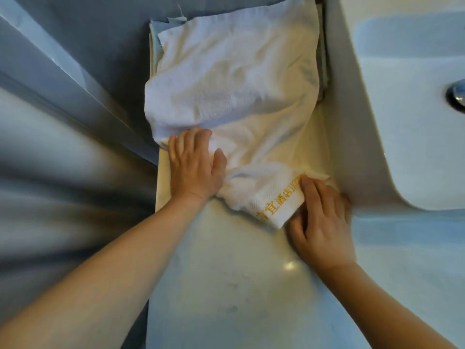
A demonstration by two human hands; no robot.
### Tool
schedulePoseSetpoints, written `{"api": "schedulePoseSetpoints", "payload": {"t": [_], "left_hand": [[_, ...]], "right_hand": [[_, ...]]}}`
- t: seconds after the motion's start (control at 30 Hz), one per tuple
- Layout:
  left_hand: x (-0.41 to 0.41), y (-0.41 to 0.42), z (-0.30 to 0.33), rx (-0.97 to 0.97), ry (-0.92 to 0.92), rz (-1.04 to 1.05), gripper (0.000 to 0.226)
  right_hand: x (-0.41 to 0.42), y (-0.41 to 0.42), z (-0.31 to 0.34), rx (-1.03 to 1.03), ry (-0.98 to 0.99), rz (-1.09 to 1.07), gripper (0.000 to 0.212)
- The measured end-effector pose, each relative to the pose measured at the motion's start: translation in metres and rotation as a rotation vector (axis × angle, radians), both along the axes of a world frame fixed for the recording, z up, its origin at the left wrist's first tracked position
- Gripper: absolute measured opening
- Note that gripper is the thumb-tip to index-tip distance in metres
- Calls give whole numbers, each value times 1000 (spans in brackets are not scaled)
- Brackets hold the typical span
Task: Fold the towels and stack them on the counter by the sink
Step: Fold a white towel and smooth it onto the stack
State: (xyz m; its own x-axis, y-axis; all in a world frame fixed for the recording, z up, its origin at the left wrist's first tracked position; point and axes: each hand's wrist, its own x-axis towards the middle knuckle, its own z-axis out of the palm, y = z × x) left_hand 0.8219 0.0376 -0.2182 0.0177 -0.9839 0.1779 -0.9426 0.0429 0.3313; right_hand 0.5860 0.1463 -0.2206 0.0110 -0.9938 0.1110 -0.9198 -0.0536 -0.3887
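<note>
A white towel [234, 79] with gold embroidered lettering lies rumpled lengthwise on the pale counter [226, 285] to the left of the sink [412, 147]. My left hand [193, 165] lies flat with spread fingers on the towel's left edge. At the towel's near corner, beside the gold lettering, my right hand [322, 220] has its fingers curled on the cloth. Edges of other folded cloths [154, 44] show under the towel's far end.
The white sink basin fills the right side, with a chrome fitting [456, 95] at its far right edge. A grey-blue wall [63, 109] runs along the counter's left side. Bare counter lies between my forearms.
</note>
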Motion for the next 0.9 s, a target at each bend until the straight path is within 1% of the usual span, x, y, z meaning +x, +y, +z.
{"api": "schedulePoseSetpoints", "payload": {"t": [0.07, 0.13, 0.2, 0.23, 0.27, 0.33, 0.37, 0.4, 0.47, 0.53, 0.6, 0.63, 0.67, 0.73, 0.8, 0.83, 0.9], "left_hand": [[-1, 2, -1, -46, -13, 0, 42], [-6, 16, 1, -136, 1, -9, 37], [-24, 49, 9, -206, 133, -39, 34], [-36, 68, 14, -214, 202, -80, 34], [-48, 87, 17, -194, 218, -132, 37], [-64, 114, 18, -109, 92, -194, 48], [-67, 121, 15, -66, 20, -182, 53], [-67, 123, 13, -24, -24, -157, 56], [-63, 125, 13, 33, -60, -154, 58], [-56, 125, 14, 21, -24, -195, 44], [-50, 127, 19, -44, 87, -172, 20], [-48, 127, 24, -81, 142, -141, 12], [-46, 128, 30, -121, 188, -111, 9], [-44, 132, 41, -207, 220, -91, 16], [-39, 138, 47, -248, 147, -82, 28], [-33, 139, 48, -231, 120, -43, 35], [-16, 140, 55, -174, 182, 84, 39]], "right_hand": [[5, 0, -4, -28, 22, -44, 59], [5, 4, -6, -59, 15, -36, 52], [1, 8, -8, -87, -17, -24, 45], [-1, 8, -8, -88, -39, -17, 42], [-1, 7, -8, -84, -61, -9, 39], [0, 7, -9, -76, -98, -3, 33], [-1, 7, -9, -87, -114, -7, 31], [-1, 8, -9, -106, -130, -17, 30], [-1, 11, -8, -125, -146, -47, 35], [0, 11, -6, -113, -129, -64, 44], [-1, 10, -6, -99, -95, -51, 49], [-2, 11, -7, -96, -86, -40, 48], [-4, 11, -7, -100, -85, -28, 45], [-5, 10, -9, -109, -103, -6, 31], [-7, 8, -10, -119, -148, 15, 23], [-9, 8, -11, -125, -191, 24, 22], [-13, 11, -6, -157, -282, 26, 19]]}}
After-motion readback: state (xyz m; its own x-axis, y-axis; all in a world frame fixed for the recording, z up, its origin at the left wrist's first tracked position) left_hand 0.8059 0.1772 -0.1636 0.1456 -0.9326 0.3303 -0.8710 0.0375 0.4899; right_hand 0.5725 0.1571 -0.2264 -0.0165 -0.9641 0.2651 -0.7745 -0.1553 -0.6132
